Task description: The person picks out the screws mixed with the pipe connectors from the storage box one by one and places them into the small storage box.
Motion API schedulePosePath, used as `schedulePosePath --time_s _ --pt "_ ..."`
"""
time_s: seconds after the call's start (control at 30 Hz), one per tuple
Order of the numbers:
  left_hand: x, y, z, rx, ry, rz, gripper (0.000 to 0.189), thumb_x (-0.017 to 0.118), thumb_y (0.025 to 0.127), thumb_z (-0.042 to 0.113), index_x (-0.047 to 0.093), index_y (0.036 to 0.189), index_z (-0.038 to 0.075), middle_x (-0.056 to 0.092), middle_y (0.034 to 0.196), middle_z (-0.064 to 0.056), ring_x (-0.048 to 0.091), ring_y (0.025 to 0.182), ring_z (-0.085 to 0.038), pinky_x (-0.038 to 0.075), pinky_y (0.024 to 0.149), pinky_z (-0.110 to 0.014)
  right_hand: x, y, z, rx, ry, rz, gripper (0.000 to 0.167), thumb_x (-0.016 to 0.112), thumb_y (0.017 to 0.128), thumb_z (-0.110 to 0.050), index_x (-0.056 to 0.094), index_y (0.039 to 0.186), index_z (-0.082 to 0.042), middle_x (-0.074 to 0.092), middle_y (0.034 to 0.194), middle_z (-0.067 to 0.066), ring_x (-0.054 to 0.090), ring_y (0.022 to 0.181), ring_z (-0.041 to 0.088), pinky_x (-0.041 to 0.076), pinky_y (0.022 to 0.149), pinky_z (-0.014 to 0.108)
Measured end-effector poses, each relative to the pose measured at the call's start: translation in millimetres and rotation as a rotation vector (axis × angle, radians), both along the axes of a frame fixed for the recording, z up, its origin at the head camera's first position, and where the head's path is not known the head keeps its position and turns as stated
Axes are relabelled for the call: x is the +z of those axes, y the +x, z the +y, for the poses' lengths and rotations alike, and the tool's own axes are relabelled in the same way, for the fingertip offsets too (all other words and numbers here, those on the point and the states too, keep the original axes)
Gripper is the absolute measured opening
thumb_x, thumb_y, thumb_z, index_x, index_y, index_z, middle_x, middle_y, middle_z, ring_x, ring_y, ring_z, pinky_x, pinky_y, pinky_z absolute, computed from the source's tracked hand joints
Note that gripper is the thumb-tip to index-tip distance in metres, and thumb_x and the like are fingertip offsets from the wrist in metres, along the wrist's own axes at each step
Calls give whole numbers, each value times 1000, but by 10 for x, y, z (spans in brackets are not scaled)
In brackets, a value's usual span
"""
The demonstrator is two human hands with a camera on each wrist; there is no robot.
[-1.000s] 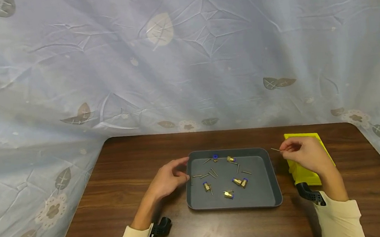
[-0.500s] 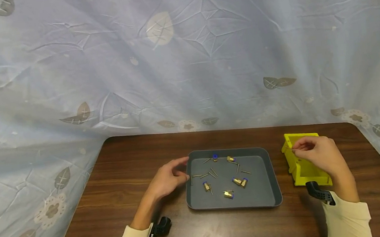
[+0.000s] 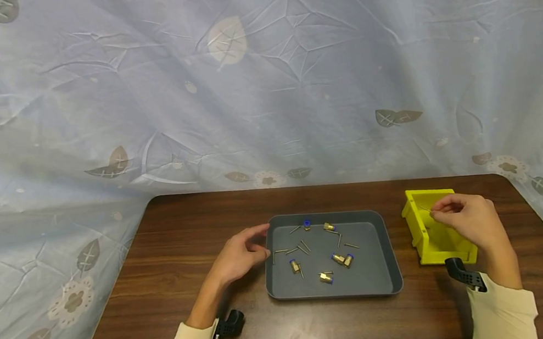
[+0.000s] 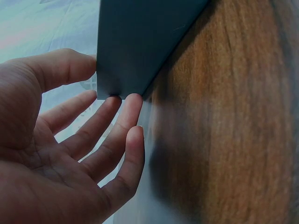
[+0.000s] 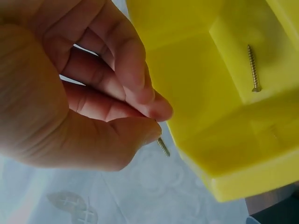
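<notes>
My right hand [image 3: 473, 223] is above the yellow bin [image 3: 440, 258], pinching a screw [image 5: 163, 147] between thumb and fingertips. Only the threaded, pointed end shows past the fingers in the right wrist view. Another screw [image 5: 253, 67] lies on the bin floor. At the left side of the grey tray [image 3: 368, 286], my left hand [image 3: 238, 257] touches the rim with its thumb and fingertips, the fingers loosely extended. Inside the tray lie several loose screws [image 3: 351, 246] and several brass fittings with blue collars, one fitting [image 3: 326, 278] near the front.
The wooden table [image 3: 185, 245] carries the tray in the middle and the bin to its right. Behind its far edge hangs a pale patterned cloth [image 3: 265, 109]. A strip of tabletop separates tray and bin.
My right hand has moved right with the screw, from the bin's left side to over its opening, uncovering more of the bin. The left hand has stayed at the tray.
</notes>
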State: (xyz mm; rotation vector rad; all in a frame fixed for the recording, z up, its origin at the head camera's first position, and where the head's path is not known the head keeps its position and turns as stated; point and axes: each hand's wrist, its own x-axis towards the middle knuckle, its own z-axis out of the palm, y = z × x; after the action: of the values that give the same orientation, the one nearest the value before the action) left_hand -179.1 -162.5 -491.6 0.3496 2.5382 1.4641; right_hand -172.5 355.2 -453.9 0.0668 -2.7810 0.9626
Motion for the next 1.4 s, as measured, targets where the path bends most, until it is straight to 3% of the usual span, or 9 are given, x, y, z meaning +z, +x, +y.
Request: schedulePosePath --time_s 0.23,0.47,0.97,1.2,1.4 --pt "-5 -5 0 3 8 -3 62 80 94 5 64 154 5 69 143 -17 75 100 -21 56 80 -37 -35 -12 7 -33 30 -1 15 85 96 -17 81 96 -2 76 84 5 59 64 7 49 58 27" --pt "-5 -13 -1 -3 9 4 62 80 94 5 64 155 5 69 143 -17 75 99 -20 56 81 -37 -33 -24 11 -42 37 -18 16 82 97 -16 80 95 0 74 80 4 63 64 13 49 57 28" --pt "-16 -5 -4 -3 13 4 63 80 94 5 64 155 6 69 143 -17 75 99 -19 56 80 -36 -39 -29 -9 -50 30 -19 18 83 97 -19 81 97 -1 76 82 5 63 66 13 49 58 28" --pt "-17 -4 -8 -3 7 5 63 80 94 5 64 155 6 69 143 -17 75 99 -19 56 79 -36 -32 -66 -55 -18 48 11 19 87 95 -20 81 99 -2 77 88 6 62 76 14 48 63 26" --pt "-17 -2 -8 -2 0 5 63 80 95 6 63 155 5 69 143 -17 76 100 -20 57 80 -36 26 -68 -137 34 38 33 17 87 94 -17 81 100 -2 77 89 6 64 76 13 49 63 25"
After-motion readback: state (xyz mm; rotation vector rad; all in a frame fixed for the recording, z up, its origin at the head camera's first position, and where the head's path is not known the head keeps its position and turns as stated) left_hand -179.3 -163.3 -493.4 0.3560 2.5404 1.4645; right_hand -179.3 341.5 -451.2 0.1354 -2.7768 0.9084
